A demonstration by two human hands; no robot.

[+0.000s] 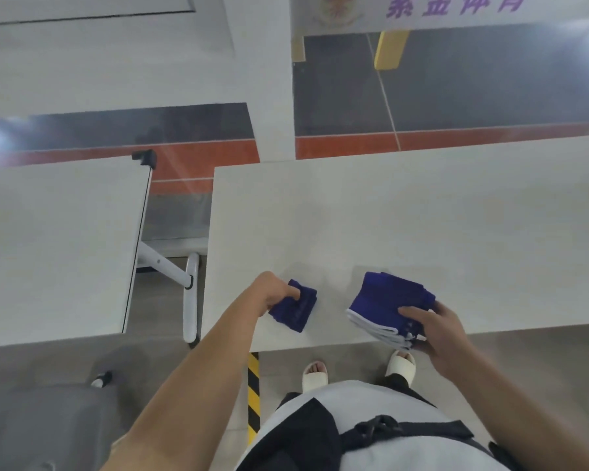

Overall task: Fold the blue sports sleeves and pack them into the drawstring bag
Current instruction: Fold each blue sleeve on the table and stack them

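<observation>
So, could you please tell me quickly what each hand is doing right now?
Left hand: grips the small folded dark-blue fabric sleeve.
Right hand: holds the stack of folded white-edged blue sleeves.

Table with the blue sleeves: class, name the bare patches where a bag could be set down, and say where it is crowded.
Bare: the far half of the table beyond both bundles, and its right end past the right hand. A narrow gap separates the small folded sleeve, in the left hand, from the sleeve stack. Crowded: the near edge.

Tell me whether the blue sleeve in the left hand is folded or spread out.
Folded. The blue sleeve is a small compact rectangle, gripped by the left hand on the table.
</observation>
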